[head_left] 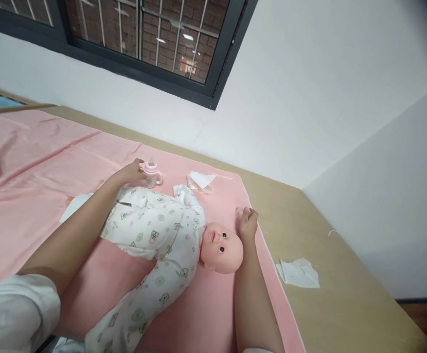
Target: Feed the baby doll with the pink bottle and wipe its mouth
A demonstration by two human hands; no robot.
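My left hand (134, 171) reaches over the doll's body and closes on the left side of a small baby bottle (150, 177) with a pink collar, pink handles and a clear nipple. The bottle stands upright on the pink sheet (213, 304). A bald baby doll (222, 249) in a white printed outfit (169, 220) lies on its back, its head toward the right. Beyond the doll's head, near the sheet's edge, my right hand (249, 223) has its fingers curled together. A faint, see-through shape shows beside those fingers; I cannot make out what it is.
An opened tissue pack (200, 181) lies right of the bottle. A crumpled white tissue (299, 272) rests on the wooden surface (331, 274) at the right. Behind stand a white wall (272, 122) and a dark-framed barred window (143, 56).
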